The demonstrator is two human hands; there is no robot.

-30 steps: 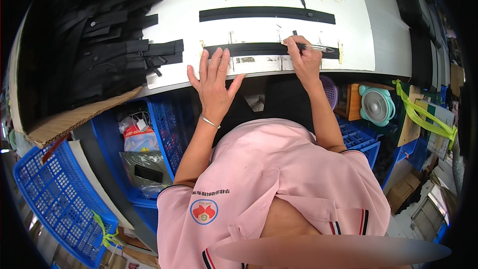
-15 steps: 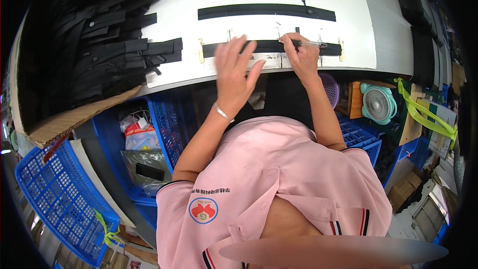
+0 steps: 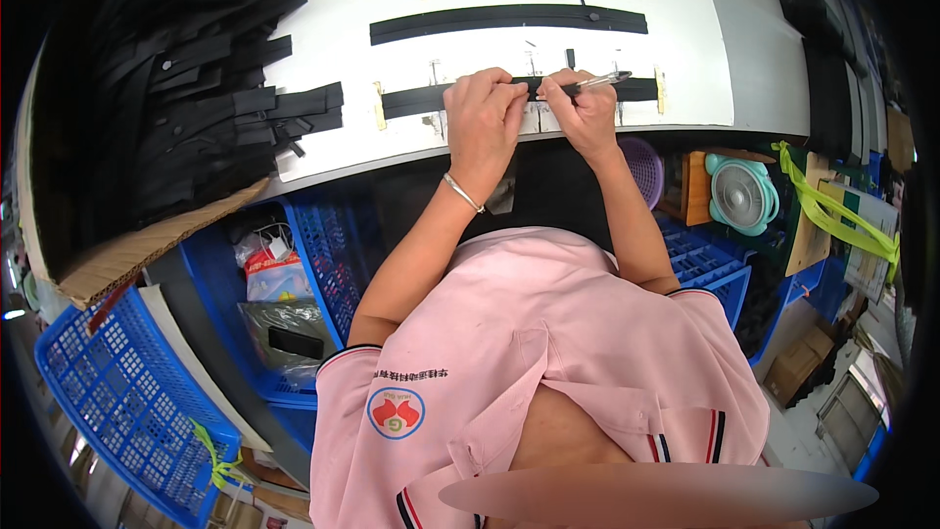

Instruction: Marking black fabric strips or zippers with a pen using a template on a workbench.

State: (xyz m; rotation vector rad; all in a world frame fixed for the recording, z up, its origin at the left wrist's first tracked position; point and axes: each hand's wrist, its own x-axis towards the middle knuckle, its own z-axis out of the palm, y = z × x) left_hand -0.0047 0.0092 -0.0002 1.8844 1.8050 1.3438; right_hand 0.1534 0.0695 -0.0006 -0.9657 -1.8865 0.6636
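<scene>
My right hand [image 3: 587,116] is closed round a clear-barrelled pen [image 3: 601,80], its writing end over the nearer black zipper [image 3: 411,102]. That zipper lies lengthwise on a marked white board [image 3: 323,59], with a pull tab [image 3: 571,59] sticking up past its far edge. My left hand [image 3: 484,118] presses on the middle of the same zipper with curled fingers, its fingertips close to those of my right hand. They cover part of the strip. Farther back on the board lies a second black zipper [image 3: 470,24], with neither hand on it.
A heap of black zippers [image 3: 186,78] fills a cardboard box [image 3: 157,250] at the left. Blue crates [image 3: 127,402] stand below the table, one holding bags and a phone [image 3: 295,342]. A small teal fan [image 3: 742,198] and a purple basket [image 3: 641,172] are at right.
My left hand has come down and right from above the zipper onto its middle, beside my right hand. The right hand keeps the pen and has shifted slightly left along the strip.
</scene>
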